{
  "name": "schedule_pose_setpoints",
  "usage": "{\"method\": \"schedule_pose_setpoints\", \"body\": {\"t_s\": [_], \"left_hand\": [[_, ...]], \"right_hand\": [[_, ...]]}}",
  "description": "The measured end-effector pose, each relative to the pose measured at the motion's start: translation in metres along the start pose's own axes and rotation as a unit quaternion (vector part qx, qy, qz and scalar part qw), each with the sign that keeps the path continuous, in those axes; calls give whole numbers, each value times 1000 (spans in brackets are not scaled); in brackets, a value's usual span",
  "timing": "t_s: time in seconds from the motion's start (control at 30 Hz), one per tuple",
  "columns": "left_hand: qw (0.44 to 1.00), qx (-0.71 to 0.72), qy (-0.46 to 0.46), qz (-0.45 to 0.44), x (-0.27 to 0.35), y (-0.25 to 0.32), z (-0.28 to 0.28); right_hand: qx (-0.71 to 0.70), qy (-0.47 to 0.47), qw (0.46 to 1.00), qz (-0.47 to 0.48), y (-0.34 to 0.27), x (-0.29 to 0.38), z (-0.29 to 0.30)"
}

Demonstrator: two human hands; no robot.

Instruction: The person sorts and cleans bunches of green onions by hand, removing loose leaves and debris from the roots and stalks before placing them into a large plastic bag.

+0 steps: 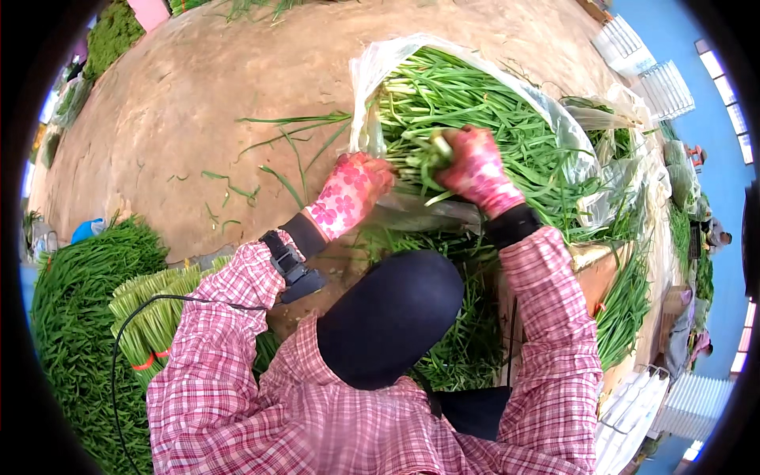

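Note:
A clear plastic bag [428, 43] lies on its side before me, its mouth wide and filled with long green leaves with pale stem ends, like garlic chives [469, 95]. My right hand [475, 166], in a pink flower-print glove, is closed around a small bunch of chives [436, 151] over the heap; this bunch is slightly blurred. My left hand [359, 187], gloved alike, is at the bag's near left rim, beside the stem ends. Its fingers are curled, and what lies inside them is hidden. My dark-clad knee [392, 314] rises below the hands.
Loose leaves [291, 172] are scattered over the brown floor [178, 107]. At lower left stand banded bundles of chives [154, 303] beside a large green pile [89, 332]. A black cable [119, 350] runs from my left wrist. White racks [635, 404] stand at right; people sit farther off.

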State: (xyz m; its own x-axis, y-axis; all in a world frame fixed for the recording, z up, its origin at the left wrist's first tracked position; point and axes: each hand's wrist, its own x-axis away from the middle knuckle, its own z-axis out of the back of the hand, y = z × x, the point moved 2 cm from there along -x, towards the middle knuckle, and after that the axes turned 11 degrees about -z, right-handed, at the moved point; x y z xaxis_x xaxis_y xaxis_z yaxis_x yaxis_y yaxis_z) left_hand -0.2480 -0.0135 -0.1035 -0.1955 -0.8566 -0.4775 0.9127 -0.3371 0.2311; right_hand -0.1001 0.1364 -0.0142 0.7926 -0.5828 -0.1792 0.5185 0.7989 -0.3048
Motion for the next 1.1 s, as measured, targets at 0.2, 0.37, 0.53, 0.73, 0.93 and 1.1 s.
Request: {"method": "schedule_pose_setpoints", "body": {"t_s": [0.2, 0.37, 0.53, 0.73, 0.93, 1.1], "left_hand": [[965, 189, 134, 121, -55, 33, 56], [836, 482, 194, 178, -113, 19, 25], [909, 339, 168, 175, -101, 7, 16], [984, 54, 135, 100, -108, 43, 60], [970, -209, -112, 45, -108, 38, -19], [992, -87, -85, 10, -104, 33, 11]], "right_hand": [[-272, -87, 950, -122, 24, -11, 65], [-302, -72, 946, -90, 32, -11, 50], [-290, -14, 950, -116, 33, -9, 60], [-317, -30, 942, -111, 37, -12, 51], [-326, -37, 937, -117, 38, -17, 47], [-302, -33, 945, -122, 32, -15, 59]]}}
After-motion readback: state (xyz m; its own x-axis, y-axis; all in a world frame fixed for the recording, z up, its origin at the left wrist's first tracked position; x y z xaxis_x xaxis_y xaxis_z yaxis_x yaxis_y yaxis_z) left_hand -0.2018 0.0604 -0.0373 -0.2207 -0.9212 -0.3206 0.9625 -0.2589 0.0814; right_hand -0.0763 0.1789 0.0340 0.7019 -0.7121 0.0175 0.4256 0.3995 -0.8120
